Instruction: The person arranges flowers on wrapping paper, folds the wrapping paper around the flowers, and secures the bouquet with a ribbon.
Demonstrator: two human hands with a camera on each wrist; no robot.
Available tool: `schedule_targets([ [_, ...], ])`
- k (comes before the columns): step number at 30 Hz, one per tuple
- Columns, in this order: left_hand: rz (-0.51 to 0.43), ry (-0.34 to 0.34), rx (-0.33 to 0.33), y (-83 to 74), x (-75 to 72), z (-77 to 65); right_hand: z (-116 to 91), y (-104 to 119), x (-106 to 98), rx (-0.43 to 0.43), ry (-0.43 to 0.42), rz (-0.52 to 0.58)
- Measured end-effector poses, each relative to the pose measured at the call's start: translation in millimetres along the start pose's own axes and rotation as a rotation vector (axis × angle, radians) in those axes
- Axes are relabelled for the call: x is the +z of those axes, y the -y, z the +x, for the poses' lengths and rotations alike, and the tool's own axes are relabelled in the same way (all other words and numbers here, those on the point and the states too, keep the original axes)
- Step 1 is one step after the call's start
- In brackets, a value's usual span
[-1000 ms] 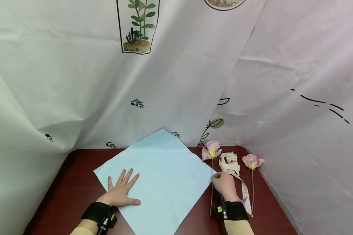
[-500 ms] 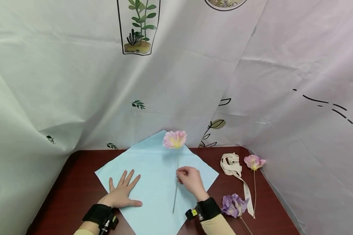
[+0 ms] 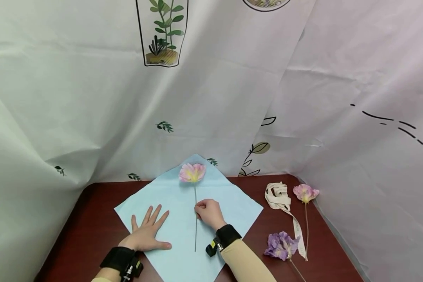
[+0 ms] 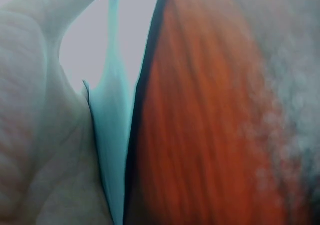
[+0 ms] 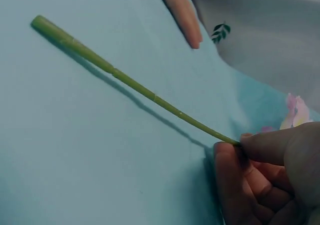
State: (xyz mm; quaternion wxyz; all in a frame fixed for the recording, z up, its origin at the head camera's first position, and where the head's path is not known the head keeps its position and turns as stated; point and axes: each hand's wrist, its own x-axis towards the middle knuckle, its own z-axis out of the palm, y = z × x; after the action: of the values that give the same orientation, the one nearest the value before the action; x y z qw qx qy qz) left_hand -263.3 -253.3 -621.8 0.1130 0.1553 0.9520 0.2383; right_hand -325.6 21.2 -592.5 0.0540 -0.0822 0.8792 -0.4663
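A light blue square sheet (image 3: pixel 176 196) lies cornerwise on the table. My left hand (image 3: pixel 146 234) rests on its left part, palm down with the fingers spread. Between thumb and fingertips, my right hand (image 3: pixel 210 213) pinches the thin stem of a pink and yellow artificial flower (image 3: pixel 192 173) over the middle of the sheet. Its bloom points toward the sheet's far corner. In the right wrist view the green stem (image 5: pixel 155 98) runs out from the pinch and casts a shadow on the sheet. The left wrist view shows only part of the palm (image 4: pixel 30 135) up close.
To the right lie a purple artificial flower (image 3: pixel 281 246), a loosely coiled cream ribbon (image 3: pixel 277 196) and another pink flower (image 3: pixel 305 193) near the table's right edge. A white printed curtain (image 3: pixel 211 98) hangs behind the dark red table (image 3: pixel 91 219).
My right hand has lifted the pink flower from the sheet's right side and carried it left to the middle, uncovering the purple flower. The left hand has stayed in place.
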Motion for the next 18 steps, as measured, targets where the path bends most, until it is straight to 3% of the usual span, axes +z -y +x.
schedule_targets([
  [6,0.036,0.041,-0.024,-6.9,-3.6,0.1,-1,-6,3,0.018,0.011,-0.019],
  [18,0.017,-0.015,0.017,2.4,3.0,1.6,1,-18,10,-0.017,-0.02,-0.066],
])
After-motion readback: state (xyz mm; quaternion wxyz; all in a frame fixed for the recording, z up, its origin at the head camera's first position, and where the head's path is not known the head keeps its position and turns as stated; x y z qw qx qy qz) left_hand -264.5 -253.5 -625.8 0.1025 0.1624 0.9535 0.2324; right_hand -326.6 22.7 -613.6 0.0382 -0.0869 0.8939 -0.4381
